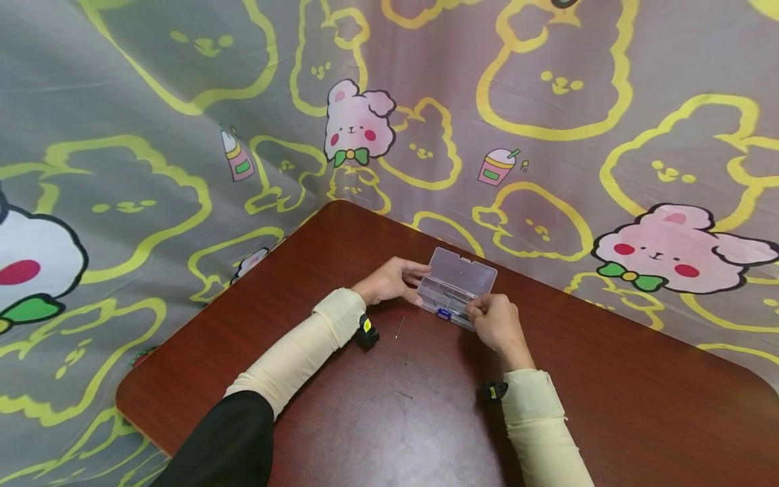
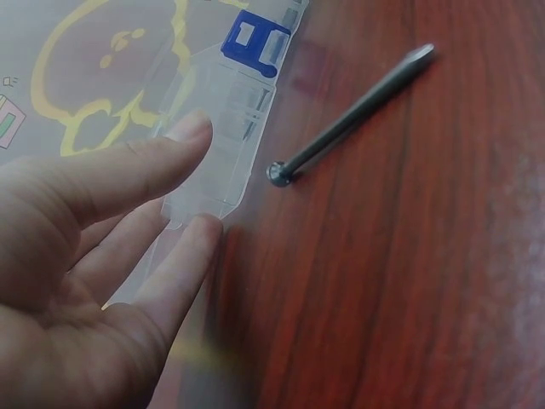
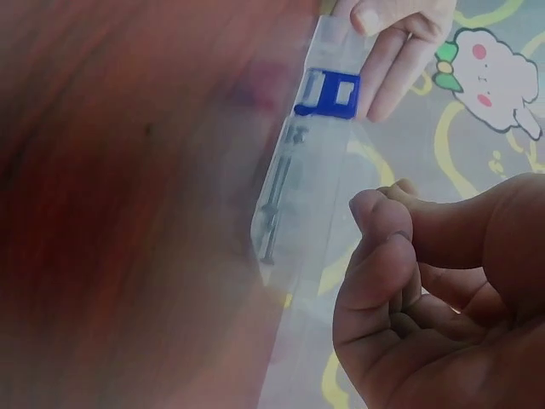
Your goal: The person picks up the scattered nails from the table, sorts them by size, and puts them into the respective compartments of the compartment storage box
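A clear plastic box (image 1: 435, 292) with compartments and a blue latch (image 1: 444, 314) stands on the table, its lid (image 1: 464, 272) raised. My left hand (image 1: 394, 280) grips the box's left end; in the left wrist view the thumb and a fingertip press its end. Over the right part of the box, my right hand (image 1: 498, 323) has thumb and forefinger pinched together, and nothing shows between them. Metal nails (image 3: 277, 204) show through the box's front wall. A long nail (image 2: 358, 111) lies just in front of the box, with two smaller nails, one (image 1: 407, 359) and another (image 1: 406, 395), nearer me.
The dark red wooden table (image 1: 341, 257) has rounded corners. A grey curtain (image 1: 426, 61) printed with yellow outlines and pink rabbits hangs along its back and left edges, close behind the raised lid.
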### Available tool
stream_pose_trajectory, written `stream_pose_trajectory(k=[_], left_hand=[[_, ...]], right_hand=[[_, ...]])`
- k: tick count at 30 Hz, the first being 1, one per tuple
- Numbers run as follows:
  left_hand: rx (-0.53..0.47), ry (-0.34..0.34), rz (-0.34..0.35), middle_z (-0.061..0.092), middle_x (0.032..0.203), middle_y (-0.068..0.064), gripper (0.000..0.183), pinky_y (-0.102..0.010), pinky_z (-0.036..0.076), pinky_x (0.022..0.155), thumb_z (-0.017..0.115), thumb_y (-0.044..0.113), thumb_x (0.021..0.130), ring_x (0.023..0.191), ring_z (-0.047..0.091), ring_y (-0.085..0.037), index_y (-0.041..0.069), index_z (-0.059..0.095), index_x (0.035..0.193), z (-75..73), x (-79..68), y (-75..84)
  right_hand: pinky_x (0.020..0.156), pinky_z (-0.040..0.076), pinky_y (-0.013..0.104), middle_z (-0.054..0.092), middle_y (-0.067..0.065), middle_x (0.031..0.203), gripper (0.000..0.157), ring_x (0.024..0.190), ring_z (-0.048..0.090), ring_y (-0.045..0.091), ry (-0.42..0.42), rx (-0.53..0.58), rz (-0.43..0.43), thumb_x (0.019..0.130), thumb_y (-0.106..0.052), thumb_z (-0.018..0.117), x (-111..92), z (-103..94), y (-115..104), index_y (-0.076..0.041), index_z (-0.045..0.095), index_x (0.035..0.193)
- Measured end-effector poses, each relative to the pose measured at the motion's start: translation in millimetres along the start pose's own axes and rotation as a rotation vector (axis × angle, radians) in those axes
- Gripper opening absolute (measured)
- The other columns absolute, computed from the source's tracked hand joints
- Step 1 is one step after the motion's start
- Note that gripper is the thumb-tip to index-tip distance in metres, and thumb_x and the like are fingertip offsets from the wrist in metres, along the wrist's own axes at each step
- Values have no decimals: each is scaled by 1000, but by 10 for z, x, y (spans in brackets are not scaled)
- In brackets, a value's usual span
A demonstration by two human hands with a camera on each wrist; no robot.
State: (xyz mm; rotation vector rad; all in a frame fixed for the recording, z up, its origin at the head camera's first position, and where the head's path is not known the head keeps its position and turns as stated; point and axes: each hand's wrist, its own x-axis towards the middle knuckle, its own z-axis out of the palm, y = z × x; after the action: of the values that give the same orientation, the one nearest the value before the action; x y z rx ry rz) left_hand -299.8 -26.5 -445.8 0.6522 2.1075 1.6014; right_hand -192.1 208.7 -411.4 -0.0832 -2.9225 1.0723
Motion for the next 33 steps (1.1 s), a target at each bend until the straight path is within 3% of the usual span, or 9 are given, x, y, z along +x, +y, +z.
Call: stream_pose_trajectory(k=[13, 20, 25, 28, 29, 33], left_hand=[[-9, 8, -11, 58, 141, -9, 81, -31, 56, 88, 88, -9, 70, 121, 59, -27, 3, 56, 143, 5, -2, 8], [-16, 0, -13, 58, 142, -11, 81, -31, 56, 88, 87, -10, 71, 122, 59, -29, 3, 55, 144, 5, -3, 15], [-21, -4, -19, 58, 142, -9, 81, -32, 57, 87, 87, -8, 72, 123, 58, -28, 5, 55, 144, 1, -2, 11], [-24, -3, -18, 58, 142, -9, 80, -32, 57, 88, 87, -8, 72, 123, 58, -28, 5, 56, 144, -3, -3, 12], [-24, -3, -17, 58, 142, -9, 80, -32, 56, 88, 87, -8, 72, 123, 58, -28, 5, 56, 144, -4, -4, 11], [-19, -1, -16, 58, 142, -8, 80, -32, 57, 88, 87, -8, 72, 123, 58, -27, 6, 56, 144, -4, -9, 10]], right_hand=[[60, 48, 32, 70, 3, 80, 12, 72, 58, 20, -38, 13, -28, 95, -8, 65, -47, 44, -143, -3, 76, 93], [58, 47, 31, 66, -2, 71, 9, 65, 56, 17, -55, -3, -92, 92, -7, 69, -138, 175, -225, -5, 76, 85], [65, 49, 37, 64, -3, 67, 10, 60, 54, 14, -84, -7, -135, 92, -5, 69, -210, 246, -277, -6, 76, 85], [63, 48, 34, 64, -3, 67, 10, 60, 53, 14, -100, -10, -161, 90, -2, 69, -244, 285, -294, -6, 76, 83], [56, 46, 32, 64, -3, 68, 10, 60, 53, 13, -107, -9, -167, 90, -2, 69, -253, 301, -296, -6, 75, 83], [56, 46, 29, 64, -4, 70, 12, 62, 53, 13, -126, -11, -203, 88, 2, 70, -278, 367, -298, -6, 74, 80]])
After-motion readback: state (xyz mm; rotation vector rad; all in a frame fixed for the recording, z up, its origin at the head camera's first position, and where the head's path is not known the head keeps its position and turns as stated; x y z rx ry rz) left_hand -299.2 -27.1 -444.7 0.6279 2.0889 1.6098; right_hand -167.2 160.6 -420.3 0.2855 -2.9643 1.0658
